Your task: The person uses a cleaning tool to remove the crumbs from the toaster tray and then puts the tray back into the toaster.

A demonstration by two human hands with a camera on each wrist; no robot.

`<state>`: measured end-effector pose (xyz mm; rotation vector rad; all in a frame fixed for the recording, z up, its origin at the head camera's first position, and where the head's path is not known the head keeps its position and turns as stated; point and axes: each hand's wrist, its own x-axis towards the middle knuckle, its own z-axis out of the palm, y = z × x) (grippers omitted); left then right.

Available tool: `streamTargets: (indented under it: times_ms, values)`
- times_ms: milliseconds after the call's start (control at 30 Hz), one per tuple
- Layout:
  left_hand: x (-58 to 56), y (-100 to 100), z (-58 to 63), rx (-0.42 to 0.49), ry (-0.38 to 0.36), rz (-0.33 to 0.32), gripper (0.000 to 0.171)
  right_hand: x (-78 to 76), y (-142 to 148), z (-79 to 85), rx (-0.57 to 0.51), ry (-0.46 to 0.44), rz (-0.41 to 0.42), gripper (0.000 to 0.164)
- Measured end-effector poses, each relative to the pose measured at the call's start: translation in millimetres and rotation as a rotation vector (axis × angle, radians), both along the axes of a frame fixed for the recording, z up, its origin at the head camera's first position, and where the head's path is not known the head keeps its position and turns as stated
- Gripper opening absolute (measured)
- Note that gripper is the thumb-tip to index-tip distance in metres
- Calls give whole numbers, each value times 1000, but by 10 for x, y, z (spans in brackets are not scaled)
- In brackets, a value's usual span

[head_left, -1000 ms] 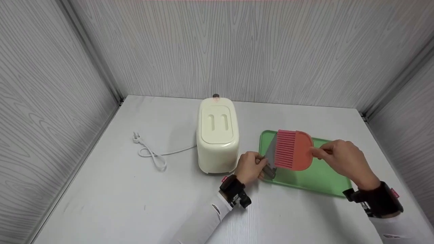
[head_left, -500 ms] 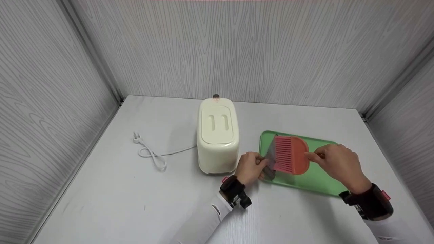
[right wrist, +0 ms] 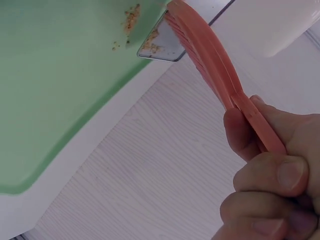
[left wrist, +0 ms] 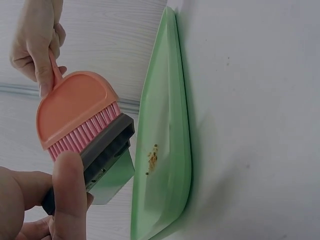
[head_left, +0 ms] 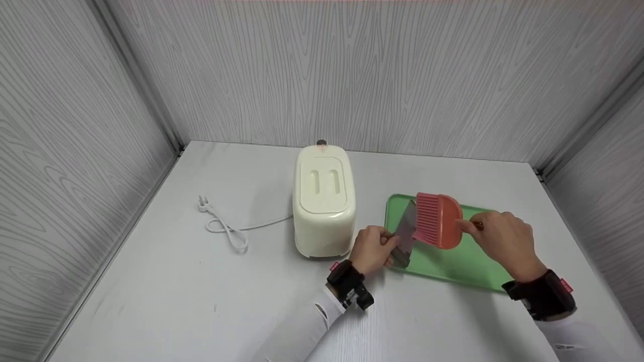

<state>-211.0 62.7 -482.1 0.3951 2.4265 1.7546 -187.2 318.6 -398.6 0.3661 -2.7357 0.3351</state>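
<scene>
Crumb tray (head_left: pixel 405 234), a thin metal sheet, is tilted over the green tray (head_left: pixel 468 264) at about 4 o'clock from the cream toaster (head_left: pixel 323 198). The left hand (head_left: pixel 371 249) has its fingers curled round its dark end; the right hand (head_left: pixel 503 240) pinches the pink brush (head_left: pixel 438 220), bristles on the sheet. Crumbs (left wrist: pixel 151 159) already lie near the green tray's edge: a hard stroke could flick more onto the counter (head_left: pixel 211 296), or twist the sheet from the grip

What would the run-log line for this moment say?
left hand: grips crumb tray | right hand: holds pink brush against it | crumbs: on green tray | toaster: beside
</scene>
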Motion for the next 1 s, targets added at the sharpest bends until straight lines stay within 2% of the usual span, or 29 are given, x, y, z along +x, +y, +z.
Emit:
streamTargets:
  times_ms: [333,533,767,900,1000]
  values:
    - [19,3,12,-14,21,-4,15,-106,102,-102,-15,13,-67,52]
    - [27,7,12,2,7,-11,14,-141,164,-141,-31,31,-103,52]
    - [27,7,28,-24,1,-15,15,-180,248,-172,-44,60,-119,49]
    - [26,4,36,-32,1,-5,15,-186,292,-159,-85,42,-137,44]
    - [22,4,37,-28,-8,-1,14,-188,315,-134,-138,-4,-159,42]
